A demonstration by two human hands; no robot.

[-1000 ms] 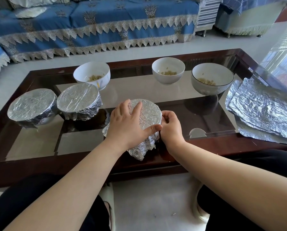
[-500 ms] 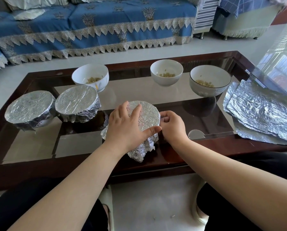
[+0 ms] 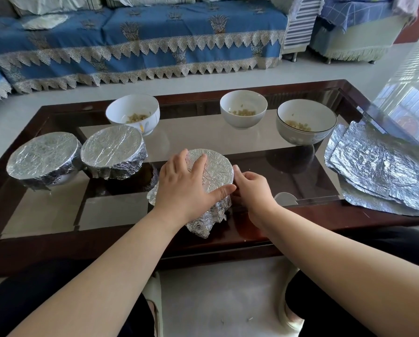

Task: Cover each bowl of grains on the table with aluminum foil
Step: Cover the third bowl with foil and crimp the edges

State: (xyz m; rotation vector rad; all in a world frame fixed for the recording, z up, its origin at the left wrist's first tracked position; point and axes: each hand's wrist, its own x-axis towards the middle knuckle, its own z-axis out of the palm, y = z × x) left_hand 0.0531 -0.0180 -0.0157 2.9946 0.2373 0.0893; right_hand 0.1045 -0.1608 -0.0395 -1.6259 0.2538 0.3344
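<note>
A foil-covered bowl [image 3: 214, 167] stands near the table's front edge. My left hand [image 3: 186, 188] lies flat on its foil top, fingers spread, thumb along the front rim. My right hand [image 3: 252, 188] has curled fingers pressing the foil against the bowl's right side. Two more foil-wrapped bowls [image 3: 43, 156] [image 3: 113, 149] sit at the left. Three open white bowls with grains stand at the back: one left [image 3: 133, 113], one centre [image 3: 243, 107], one right [image 3: 306, 120]. A stack of loose foil sheets [image 3: 383, 171] lies at the right end.
The table is dark wood with a glass top [image 3: 203, 139]. A blue-covered sofa [image 3: 135, 42] runs behind it across pale floor. A small white round object [image 3: 285, 198] lies on the glass just right of my right hand. My dark-clothed knees are below the table edge.
The view has tilted up slightly, so the table sits lower in frame. My right hand's fingers have shifted a little along the bowl's right side; my left hand stays flat on top.
</note>
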